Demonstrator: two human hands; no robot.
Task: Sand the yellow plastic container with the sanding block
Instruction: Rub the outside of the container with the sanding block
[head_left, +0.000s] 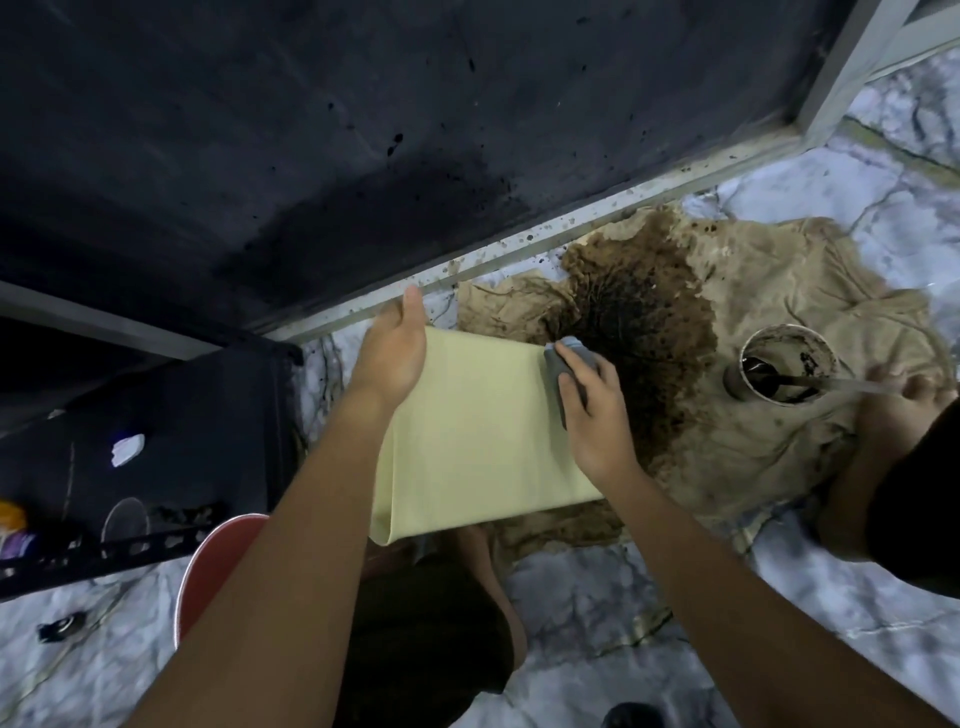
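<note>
The pale yellow plastic container (472, 431) lies tilted over my lap, its broad flat side facing up. My left hand (392, 353) grips its upper left edge, thumb pointing up and fingers hidden behind the rim. My right hand (592, 410) holds the grey sanding block (563, 364) against the container's upper right edge, fingers curled over the block.
A stained brown cloth (779, 291) covers the marble floor to the right, with a dirty cup (784, 364) holding a stirrer. Another person's hand (893, 395) rests by that cup. A dark cabinet (156, 457) stands left, a red stool edge (208, 561) below.
</note>
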